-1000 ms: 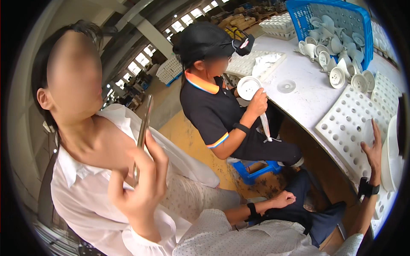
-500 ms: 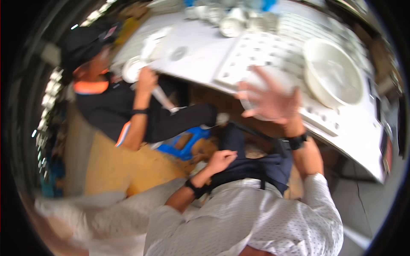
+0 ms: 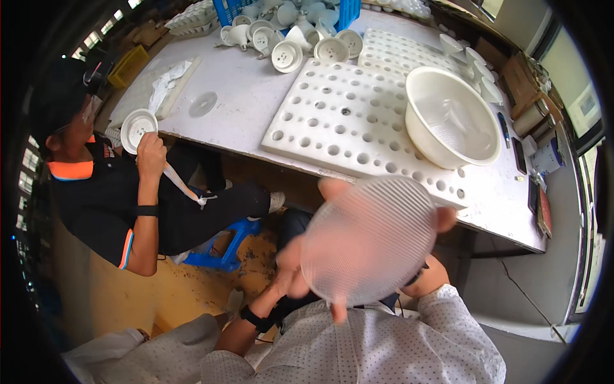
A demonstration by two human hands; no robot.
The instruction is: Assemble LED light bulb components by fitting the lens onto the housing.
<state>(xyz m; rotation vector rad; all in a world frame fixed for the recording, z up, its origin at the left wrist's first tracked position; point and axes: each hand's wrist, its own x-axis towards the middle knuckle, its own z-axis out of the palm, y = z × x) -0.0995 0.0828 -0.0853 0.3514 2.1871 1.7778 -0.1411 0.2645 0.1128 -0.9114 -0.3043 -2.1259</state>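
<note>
Your right grip (image 3: 446, 219), partly seen through the clear ribbed disc (image 3: 369, 240), closes around that disc and holds it up before the near edge of the surface (image 3: 243, 105). Your left grip (image 3: 291, 265) is at the disc's left rim, but I cannot tell whether it pinches it. Beyond, a white holed board (image 3: 327, 118) lies along that near edge, a white bowl (image 3: 441, 144) at its right end.

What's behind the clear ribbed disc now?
Behind the disc, the right hand shows through as a blur, digits reaching past the rim. The left hand is at the left edge, partly covered. Exact finger placement and what lies beyond the hands cannot be made out.
</note>
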